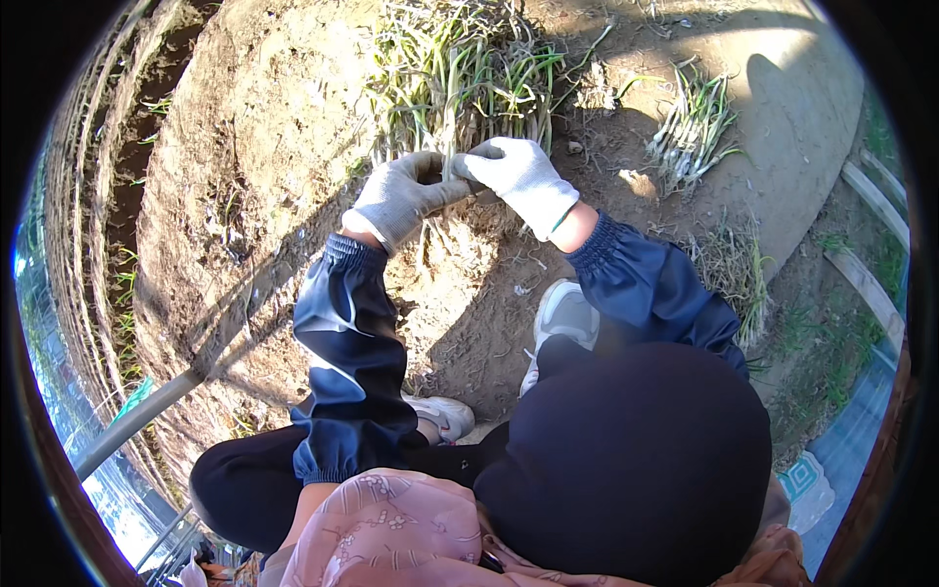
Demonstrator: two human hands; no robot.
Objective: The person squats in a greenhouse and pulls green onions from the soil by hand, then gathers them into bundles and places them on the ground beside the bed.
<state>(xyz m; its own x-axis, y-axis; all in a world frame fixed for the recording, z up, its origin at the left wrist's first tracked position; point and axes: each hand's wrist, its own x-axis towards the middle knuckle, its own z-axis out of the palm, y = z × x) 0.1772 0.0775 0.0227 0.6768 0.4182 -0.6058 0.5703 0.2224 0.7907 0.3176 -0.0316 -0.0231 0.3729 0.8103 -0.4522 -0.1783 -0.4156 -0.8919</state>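
Both of my hands wear light knit gloves and meet in front of me. My left hand [407, 192] and my right hand [517, 180] pinch the lower end of a pale-stemmed green onion plant [450, 139] between them, fingertips nearly touching. Just beyond lies a large heap of green onion plants [411, 81], with green leaves and dry tops. To the right a small bunch with white bulbs [689, 136] rests on the soil. Nearer on that side is another pile of drier plants [733, 271]. Fine roots show below my fingers.
Bare soil [242, 147] surrounds the heap. A grey pole [139, 422] slants in at the lower left, near furrowed ground [95, 242]. Pale curved strips [869, 293] lie at the right beside grass. My shoes [568, 315] stand close beneath my arms.
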